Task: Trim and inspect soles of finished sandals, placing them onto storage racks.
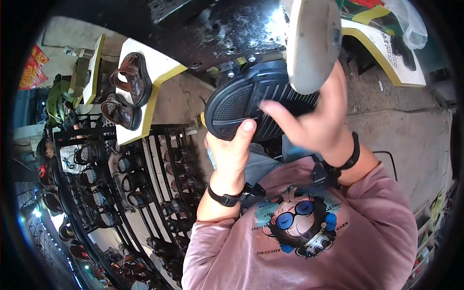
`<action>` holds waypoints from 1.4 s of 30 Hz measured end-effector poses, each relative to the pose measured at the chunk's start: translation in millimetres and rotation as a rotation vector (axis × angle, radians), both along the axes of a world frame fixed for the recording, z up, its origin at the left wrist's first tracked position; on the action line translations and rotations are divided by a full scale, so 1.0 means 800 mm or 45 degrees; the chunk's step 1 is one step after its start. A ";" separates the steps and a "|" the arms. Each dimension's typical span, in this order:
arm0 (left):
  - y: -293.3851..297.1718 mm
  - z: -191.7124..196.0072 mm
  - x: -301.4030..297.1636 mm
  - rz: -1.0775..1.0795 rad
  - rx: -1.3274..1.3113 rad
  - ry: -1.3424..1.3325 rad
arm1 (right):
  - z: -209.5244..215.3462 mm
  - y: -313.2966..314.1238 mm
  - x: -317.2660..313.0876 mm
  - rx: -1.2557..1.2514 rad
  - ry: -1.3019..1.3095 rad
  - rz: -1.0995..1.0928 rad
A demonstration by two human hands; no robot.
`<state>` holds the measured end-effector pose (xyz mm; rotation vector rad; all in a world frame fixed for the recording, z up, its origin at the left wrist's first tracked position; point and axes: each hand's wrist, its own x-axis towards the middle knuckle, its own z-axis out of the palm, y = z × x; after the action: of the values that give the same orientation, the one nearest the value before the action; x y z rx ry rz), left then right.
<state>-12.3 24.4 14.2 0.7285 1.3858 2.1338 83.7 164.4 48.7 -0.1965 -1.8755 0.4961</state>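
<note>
A black sandal [244, 104] is tilted with its grooved, textured sole turned up, under the front of a black machine [217, 36]. My left hand [229, 154] grips its near left edge, thumb pressed on the sole and the other fingers underneath. At the right end, my right hand [321, 121] closes round the sandal, its thumb slightly blurred over the grooves. The right fingers are mostly hidden behind the sole and a pale, rounded machine part [314, 48]. That part covers some of the sandal's right end, and the upper side of the sandal is out of sight.
Two brown sandals [130, 82] lie on a white, yellow-edged table [164, 65] at left. Below it stands a black rack [113, 193] with several rows of sandals. Another white table [377, 46], at right, carries a dark shoe piece [403, 53]. A person stands behind the rack.
</note>
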 end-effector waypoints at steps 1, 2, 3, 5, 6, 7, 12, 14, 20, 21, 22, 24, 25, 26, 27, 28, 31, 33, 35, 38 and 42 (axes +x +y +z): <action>-0.002 -0.003 0.003 0.030 0.038 -0.051 | -0.015 -0.018 0.033 -0.040 -0.284 0.061; -0.001 -0.005 0.006 0.054 0.079 -0.097 | -0.048 -0.026 0.040 0.145 0.101 0.332; -0.004 -0.007 0.007 0.059 0.086 -0.098 | -0.075 -0.039 0.053 0.104 -0.025 0.668; -0.011 -0.012 0.009 0.063 0.132 -0.196 | -0.084 -0.038 0.059 -0.264 -0.822 1.086; -0.012 -0.016 0.010 0.059 0.133 -0.200 | -0.102 -0.035 0.057 -0.592 -0.810 1.058; -0.013 -0.019 0.011 0.088 0.182 -0.265 | -0.122 -0.024 0.067 -1.105 -0.903 0.981; -0.019 -0.035 0.006 0.168 0.315 -0.608 | -0.119 -0.024 0.027 -1.628 0.430 1.243; -0.021 -0.043 -0.007 0.188 0.260 -0.649 | -0.097 -0.038 0.011 -1.651 0.436 1.035; -0.070 -0.011 -0.093 0.288 0.146 -0.336 | -0.064 -0.065 -0.028 -1.596 0.308 1.076; -0.066 0.007 -0.104 0.522 -0.078 0.035 | -0.066 -0.064 -0.032 -1.559 0.212 1.084; -0.061 0.025 -0.111 0.745 -0.301 0.413 | -0.066 -0.068 -0.035 -1.618 0.136 1.134; -0.046 0.076 -0.108 0.554 -0.518 0.763 | -0.066 -0.074 -0.046 -1.491 -0.041 1.066; -0.036 0.091 -0.107 0.285 -0.616 0.908 | -0.070 -0.077 -0.051 -1.491 -0.045 1.064; -0.016 0.115 -0.083 0.017 -0.671 0.845 | -0.073 -0.081 -0.058 -1.427 -0.009 1.064; -0.002 0.110 -0.079 -0.158 -0.690 0.858 | -0.074 -0.080 -0.061 -1.357 0.031 1.051; 0.010 0.106 -0.076 -0.334 -0.706 0.868 | -0.072 -0.073 -0.063 -1.121 0.091 0.968; 0.016 0.092 -0.061 -0.324 -0.565 0.502 | -0.086 -0.059 -0.053 -1.487 -0.053 1.179; 0.009 0.072 -0.051 -0.254 -0.409 0.279 | -0.097 -0.044 -0.045 -0.947 -0.171 0.866; 0.000 0.047 -0.041 -0.177 -0.275 0.098 | -0.097 -0.047 -0.022 -0.857 -0.218 0.556; -0.002 0.020 -0.017 -0.014 -0.041 -0.092 | -0.105 -0.055 -0.004 -0.915 -0.171 0.337; 0.002 -0.006 0.005 0.070 0.096 -0.156 | -0.062 -0.016 0.020 -0.603 -0.412 0.260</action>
<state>-8.3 26.1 9.0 0.5831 1.2812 2.2434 99.4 151.7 -0.7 -0.4212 -2.0756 1.1034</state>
